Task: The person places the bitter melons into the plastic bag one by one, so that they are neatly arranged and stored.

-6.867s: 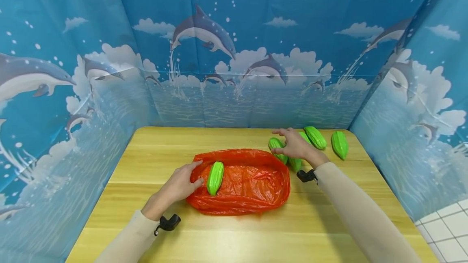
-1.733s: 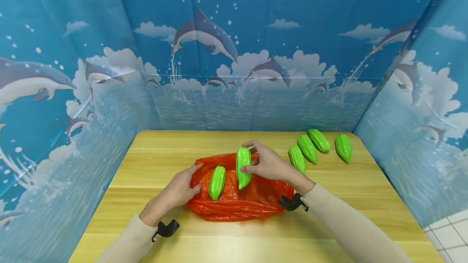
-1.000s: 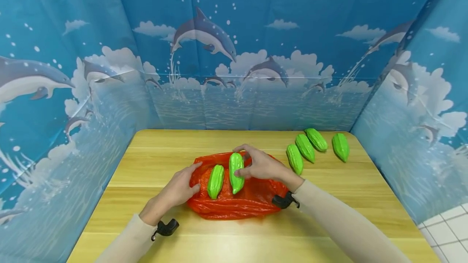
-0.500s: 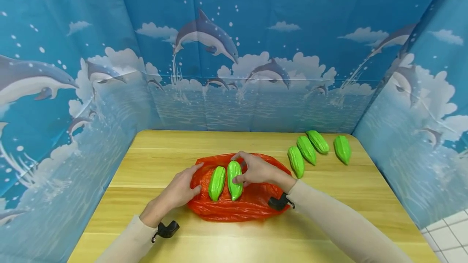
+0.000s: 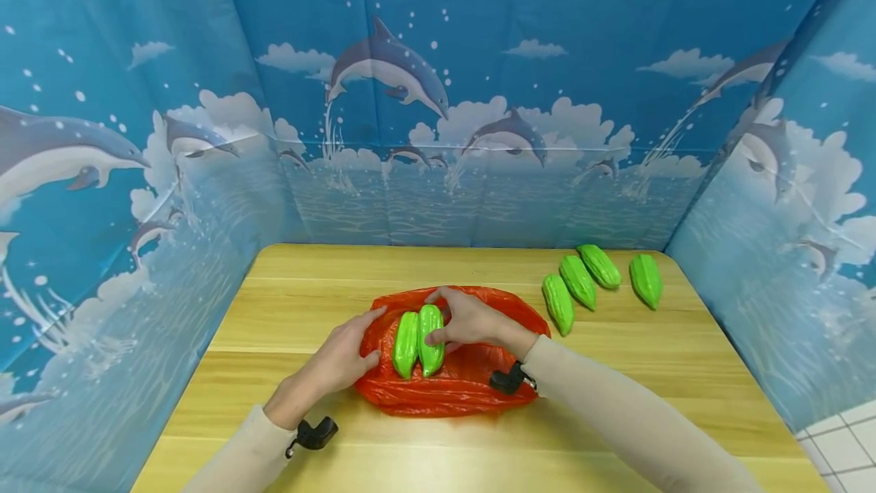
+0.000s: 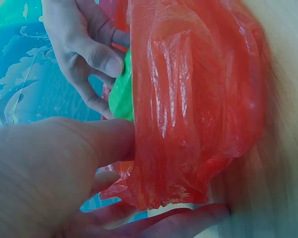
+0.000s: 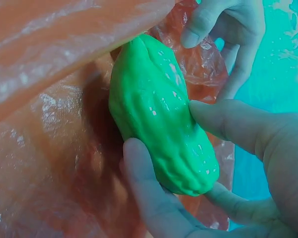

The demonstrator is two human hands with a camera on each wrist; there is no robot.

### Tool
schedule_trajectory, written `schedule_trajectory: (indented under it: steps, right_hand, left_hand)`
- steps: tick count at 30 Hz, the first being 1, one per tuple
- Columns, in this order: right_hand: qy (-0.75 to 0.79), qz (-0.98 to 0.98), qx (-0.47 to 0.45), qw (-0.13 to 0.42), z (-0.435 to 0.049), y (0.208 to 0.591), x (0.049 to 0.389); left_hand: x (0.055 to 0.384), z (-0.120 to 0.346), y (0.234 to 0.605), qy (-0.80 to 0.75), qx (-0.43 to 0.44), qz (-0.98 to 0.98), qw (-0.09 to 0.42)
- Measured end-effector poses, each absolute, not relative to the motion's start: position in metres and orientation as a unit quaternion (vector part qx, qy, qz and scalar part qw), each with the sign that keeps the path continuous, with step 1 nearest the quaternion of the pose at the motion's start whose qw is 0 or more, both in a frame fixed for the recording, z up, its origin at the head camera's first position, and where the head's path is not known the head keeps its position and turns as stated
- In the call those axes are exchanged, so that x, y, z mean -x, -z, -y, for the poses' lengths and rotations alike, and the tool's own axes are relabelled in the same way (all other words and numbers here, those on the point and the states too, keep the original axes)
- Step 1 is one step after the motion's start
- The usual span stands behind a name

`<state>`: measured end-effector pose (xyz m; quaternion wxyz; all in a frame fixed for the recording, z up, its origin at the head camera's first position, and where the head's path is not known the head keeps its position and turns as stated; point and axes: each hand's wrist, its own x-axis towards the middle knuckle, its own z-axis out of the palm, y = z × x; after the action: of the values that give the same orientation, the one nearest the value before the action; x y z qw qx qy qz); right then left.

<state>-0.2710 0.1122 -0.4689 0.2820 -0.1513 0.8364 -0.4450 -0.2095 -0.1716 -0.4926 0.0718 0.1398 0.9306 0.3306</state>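
Note:
An open red plastic bag (image 5: pixel 445 399) lies on the wooden table. Inside it, a ridged green bitter melon (image 5: pixel 405 345) rests at the left. My right hand (image 5: pixel 472 322) holds a second bitter melon (image 5: pixel 430 322) right beside the first, thumb on the near side and fingers round the far side. Up close in the right wrist view, this held melon (image 7: pixel 156 111) is glossy, between thumb and fingertips. My left hand (image 5: pixel 340 352), fingers spread, touches the bag's left end. In the left wrist view its thumb meets the bag's rim (image 6: pixel 164 99).
Several more bitter melons lie at the back right: a group of three beside the bag, one a melon (image 5: pixel 557 303), and a separate melon (image 5: pixel 646 281) near the corner. Blue dolphin curtains (image 5: pixel 438 196) enclose the table (image 5: pixel 308 272) at back and sides.
My right hand has brought a bitter melon from the group at the right into the bag, lowering it and moving it left against the first one. My left hand has stayed at the bag's left end.

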Motion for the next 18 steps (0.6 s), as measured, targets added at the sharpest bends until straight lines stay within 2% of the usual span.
schedule_trajectory:
  steps: [18]
  right_hand:
    - [0.418,-0.855,0.127,0.279,-0.1142,0.4682,0.2675]
  left_hand:
    - [0.2116,0.1668,0.4940,-0.333,-0.140,-0.929,0.078]
